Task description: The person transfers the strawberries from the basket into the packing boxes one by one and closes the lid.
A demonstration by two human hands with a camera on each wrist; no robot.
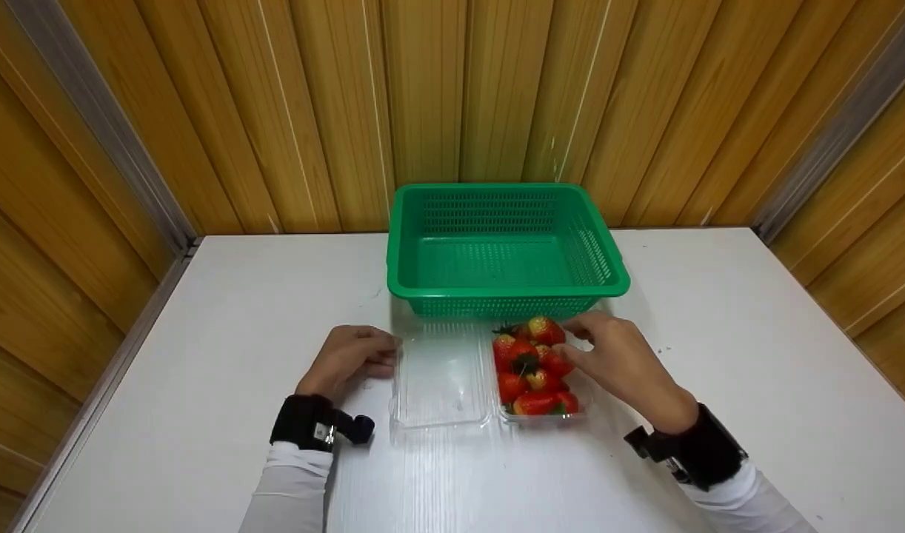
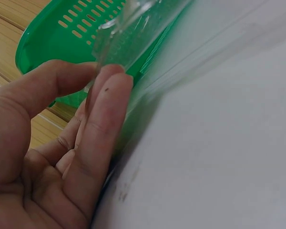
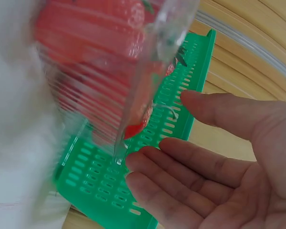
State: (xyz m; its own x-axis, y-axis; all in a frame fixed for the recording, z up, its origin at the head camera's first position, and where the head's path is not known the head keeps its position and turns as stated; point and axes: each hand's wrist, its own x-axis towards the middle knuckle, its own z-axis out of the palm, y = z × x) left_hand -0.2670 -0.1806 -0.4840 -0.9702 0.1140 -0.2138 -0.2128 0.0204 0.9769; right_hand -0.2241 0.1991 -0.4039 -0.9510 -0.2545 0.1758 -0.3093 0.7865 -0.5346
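A clear plastic clamshell box lies unfolded, its flat lid (image 1: 443, 377) on the left and its tub (image 1: 545, 419) full of red strawberries (image 1: 523, 355) on the right. At the lid's left edge my left hand (image 1: 352, 359) pinches the plastic between thumb and fingertips; the left wrist view shows this grip up close. My right hand (image 1: 619, 363) is at the tub's right side, thumb toward the upper berries. In the right wrist view the right hand's fingers (image 3: 181, 176) are spread loosely beside the tub wall, with nothing between them and the thumb.
Right behind the box stands a green perforated basket (image 1: 508, 291) with nothing inside. Both rest on a white table (image 1: 223, 355). Wood-patterned panels (image 1: 423, 96) rise along its back and sides.
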